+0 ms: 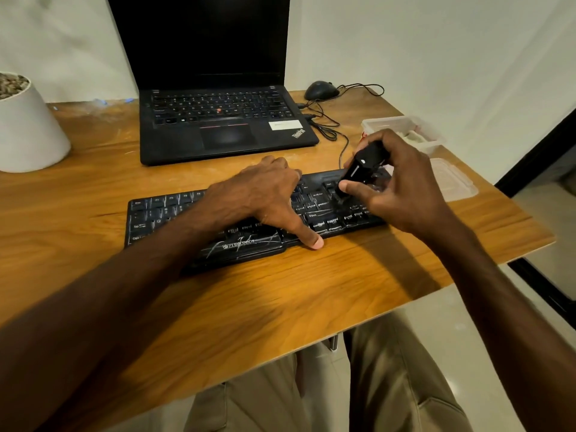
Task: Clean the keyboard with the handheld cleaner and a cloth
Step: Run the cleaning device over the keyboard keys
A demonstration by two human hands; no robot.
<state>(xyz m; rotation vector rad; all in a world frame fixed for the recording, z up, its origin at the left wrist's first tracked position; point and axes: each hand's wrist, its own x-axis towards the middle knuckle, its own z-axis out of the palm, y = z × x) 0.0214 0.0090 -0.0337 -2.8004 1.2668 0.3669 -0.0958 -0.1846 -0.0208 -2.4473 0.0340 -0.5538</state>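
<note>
A black Zebronics keyboard [162, 213] lies across the middle of the wooden table [280, 291]. My left hand [265, 198] rests spread over its middle keys, fingers reaching the far edge and thumb at the near edge. My right hand [402, 188] grips a small black handheld cleaner [361, 163], tilted with its nozzle down on the keys at the keyboard's right part. No cloth is in view.
An open black laptop [224, 120] stands behind the keyboard. A wired mouse [321, 90] and its cable lie at the back right. A clear plastic box [402, 126] and its lid [452, 179] sit at the right edge. A white pot [28, 129] stands at the left.
</note>
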